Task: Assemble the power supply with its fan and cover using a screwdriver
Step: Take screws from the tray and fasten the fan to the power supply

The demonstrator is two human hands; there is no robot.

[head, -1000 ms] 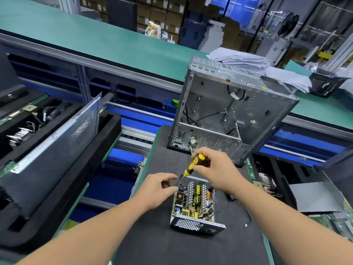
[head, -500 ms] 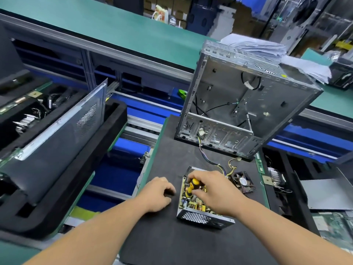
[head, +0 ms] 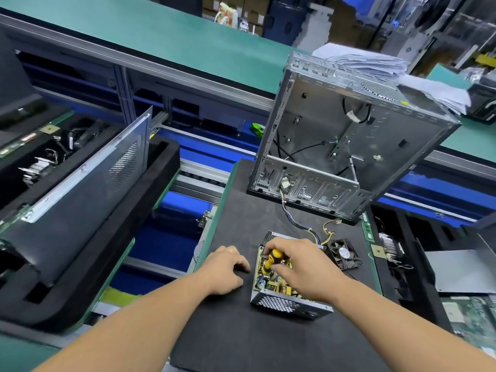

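The open power supply (head: 287, 304) lies on the black mat (head: 241, 339), its circuit board exposed and its perforated metal wall facing me. My right hand (head: 300, 267) grips a yellow-and-black screwdriver (head: 271, 260) and holds it down inside the box. My left hand (head: 226, 269) rests on the mat just left of the power supply with its fingers curled under; I cannot see anything in it. The small black fan (head: 345, 253) lies loose on the mat to the right, tied to the box by coloured wires (head: 300, 224).
An empty metal computer case (head: 343, 146) stands at the mat's far end. A long black foam tray with a metal panel (head: 80, 189) lies left. Trays of boards and a grey plate (head: 461, 272) sit right. A green conveyor belt (head: 188, 41) runs behind.
My right hand came down from above the box and lowered the screwdriver into the power supply. My left hand slid off the box's corner onto the mat. The fan came into view.
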